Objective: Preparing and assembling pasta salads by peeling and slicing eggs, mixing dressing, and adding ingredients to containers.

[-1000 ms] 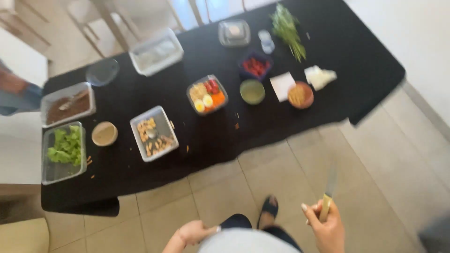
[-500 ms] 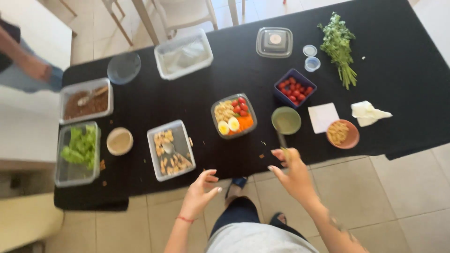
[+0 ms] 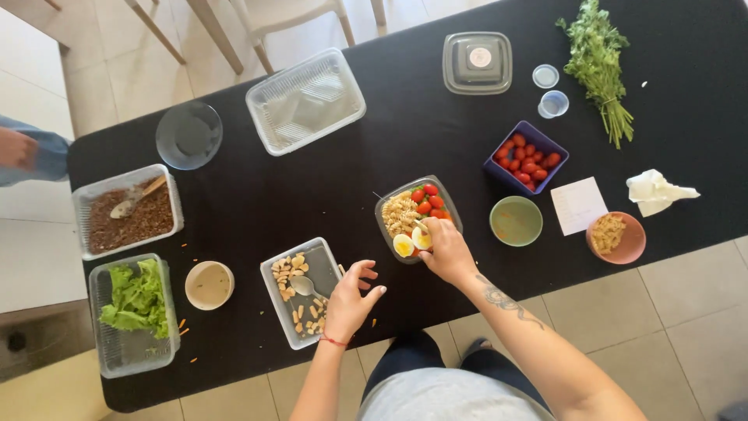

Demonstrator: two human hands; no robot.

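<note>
- While the right hand [image 3: 444,251] rests on the near rim of the salad container [image 3: 418,217], its fingers curl narrow around something small and pale; I cannot tell what it is.
- That salad container is a clear, rounded rectangular tub near the middle of the black bench [image 3: 257,195], filled with spiral pasta on its left, red cherry tomatoes at its far right and halved boiled egg at its near edge.
- Just left of it, the left hand [image 3: 348,300] hovers with fingers spread wide and holding nothing, at the right edge of a clear tray of croutons [image 3: 300,292] with a metal spoon [image 3: 304,286] lying in it.
- Right of the salad container stand a green bowl [image 3: 515,221], a purple tub of cherry tomatoes [image 3: 525,157], a white note [image 3: 579,205] and a terracotta bowl of pasta [image 3: 615,237].
- At the far right lies a bunch of herbs [image 3: 600,58].
- On the left end sit a tub of lettuce [image 3: 132,312], a tub of brown grains [image 3: 128,210] with a wooden spoon, and a small cream bowl [image 3: 209,284].
- Another person's hand and blue sleeve [image 3: 31,152] show at the left edge.
</note>
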